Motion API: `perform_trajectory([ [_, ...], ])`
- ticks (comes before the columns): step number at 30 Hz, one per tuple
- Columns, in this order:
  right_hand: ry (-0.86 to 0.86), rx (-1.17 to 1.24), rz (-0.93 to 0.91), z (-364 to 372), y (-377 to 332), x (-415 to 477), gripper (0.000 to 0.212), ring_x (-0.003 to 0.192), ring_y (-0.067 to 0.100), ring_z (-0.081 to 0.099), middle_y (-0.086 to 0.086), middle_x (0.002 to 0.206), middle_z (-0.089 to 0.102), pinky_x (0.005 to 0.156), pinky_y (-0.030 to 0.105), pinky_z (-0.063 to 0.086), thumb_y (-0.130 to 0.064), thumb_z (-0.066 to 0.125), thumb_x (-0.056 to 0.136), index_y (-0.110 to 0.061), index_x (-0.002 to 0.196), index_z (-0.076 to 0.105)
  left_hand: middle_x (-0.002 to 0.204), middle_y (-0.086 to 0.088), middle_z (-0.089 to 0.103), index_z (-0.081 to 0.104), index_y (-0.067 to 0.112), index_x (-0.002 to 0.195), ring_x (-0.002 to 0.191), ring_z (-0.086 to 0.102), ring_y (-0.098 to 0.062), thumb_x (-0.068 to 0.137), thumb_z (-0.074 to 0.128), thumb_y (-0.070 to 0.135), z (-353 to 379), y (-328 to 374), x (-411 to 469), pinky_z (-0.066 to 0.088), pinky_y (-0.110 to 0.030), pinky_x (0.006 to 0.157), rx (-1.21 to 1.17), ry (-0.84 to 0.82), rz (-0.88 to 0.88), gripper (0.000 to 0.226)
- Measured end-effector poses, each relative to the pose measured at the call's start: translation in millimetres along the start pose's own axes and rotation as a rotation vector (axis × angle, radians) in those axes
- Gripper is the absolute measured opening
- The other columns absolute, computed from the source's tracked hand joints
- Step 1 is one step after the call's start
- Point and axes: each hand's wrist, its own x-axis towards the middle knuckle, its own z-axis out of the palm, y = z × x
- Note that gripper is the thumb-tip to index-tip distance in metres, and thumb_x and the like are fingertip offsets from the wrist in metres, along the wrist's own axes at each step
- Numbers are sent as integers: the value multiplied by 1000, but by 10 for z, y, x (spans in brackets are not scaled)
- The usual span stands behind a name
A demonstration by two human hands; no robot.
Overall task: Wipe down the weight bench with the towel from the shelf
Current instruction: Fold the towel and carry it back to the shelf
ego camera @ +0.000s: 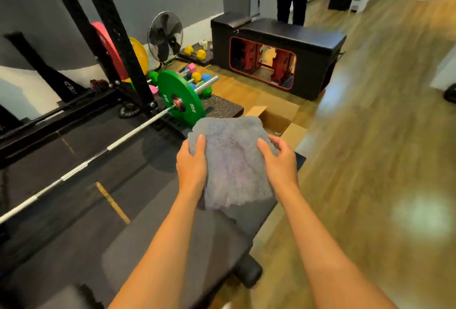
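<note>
Towel (234,160) is in hand: grey, bunched flat, over the far end of the bench (217,237), dead ahead at 12 o'clock. Left hand (191,166) grasps its 9 o'clock edge, thumb on top, fingers tucked under. Right hand (280,160) grasps the 3 o'clock edge, thumb on top, fingers curled round the far corner. The near hem looks to lie on the pad. Can't tell if the rest is pressed down or held just above.

My read of the step: start of the wipe, far end first. To do it well:
- Flatten the towel onto the pad with palms down, not pinched edges, so contact is full width.
- Pull straight overlapping passes from 12 toward 6 o'clock along the pad, then do the side edges.
- Watch the 10 o'clock side. The green plate (180,101) and barbell (98,158) sit near the bench end and could snag the towel.
- Cardboard box (274,121) is at 1 o'clock, just past the bench end. Keep the towel off it.
</note>
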Motion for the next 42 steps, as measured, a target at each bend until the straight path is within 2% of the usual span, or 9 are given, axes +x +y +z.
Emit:
perform_trajectory([
  [3, 133, 38, 32, -771, -751, 376, 30, 104, 18, 62, 2, 115, 66, 90, 39, 51, -40, 62, 90, -23, 114, 60, 106, 1, 67, 63, 17, 112, 97, 62, -17, 94, 55, 32, 679, 983, 69, 49, -34, 82, -14, -76, -9, 25],
  [7, 318, 15, 21, -1854, -1654, 893, 29, 100, 17, 61, 3, 111, 67, 90, 35, 49, -32, 61, 92, -15, 116, 61, 94, 6, 67, 64, 16, 102, 83, 62, -4, 93, 57, 23, 1696, 2196, -1, 47, -18, 69, -52, -265, 61, 14],
  [13, 490, 46, -36, -3153, -2410, 1761, 26, 100, 18, 63, -2, 106, 67, 91, 43, 50, -36, 59, 92, -20, 111, 62, 95, 5, 67, 61, 20, 103, 86, 63, -9, 92, 58, 28, 3198, 3434, -20, 48, -29, 69, -99, -488, 120, 13],
  [18, 587, 86, -81, -4024, -2638, 2712, 11, 93, 16, 64, -8, 97, 68, 86, 39, 51, -35, 58, 92, -28, 99, 62, 86, 2, 68, 63, 21, 89, 81, 63, -15, 88, 58, 26, 4550, 3988, 177, 50, -35, 71, -102, -589, 166, 7],
  [24, 688, 134, -126, -4977, -2962, 4369, 21, 93, 18, 65, -1, 100, 70, 87, 43, 52, -38, 59, 90, -21, 102, 64, 79, -10, 66, 61, 8, 82, 69, 58, -17, 85, 56, 19, 6378, 4754, 713, 45, -33, 61, -157, -664, 247, 13],
  [30, 723, 172, -142, -6011, -3119, 6080, 21, 95, 17, 64, -3, 104, 67, 87, 44, 53, -40, 57, 91, -24, 105, 62, 79, 2, 69, 65, 21, 82, 75, 65, -13, 90, 56, 16, 8276, 5366, 1173, 49, -35, 68, -172, -726, 302, 13],
  [35, 693, 172, -160, -6798, -3047, 7720, 31, 96, 17, 64, -6, 103, 66, 88, 46, 53, -53, 56, 83, -30, 104, 61, 87, -9, 70, 64, 18, 84, 83, 66, -26, 89, 56, 19, 9963, 5612, 1695, 52, -44, 73, -157, -693, 295, 10],
  [39, 664, 180, -189, -7346, -3148, 9040, 29, 99, 16, 63, -8, 104, 65, 91, 48, 53, -51, 55, 87, -30, 107, 61, 87, 0, 72, 67, 22, 90, 83, 67, -16, 90, 54, 19, 11193, 5932, 2200, 52, -35, 68, -215, -687, 299, 13],
  [42, 656, 170, -203, -7618, -3232, 10041, 30, 98, 15, 62, -9, 103, 65, 91, 48, 52, -50, 55, 88, -29, 109, 61, 93, 9, 72, 66, 29, 97, 88, 67, -8, 92, 54, 23, 12009, 6150, 2690, 52, -32, 74, -233, -699, 316, 14],
])
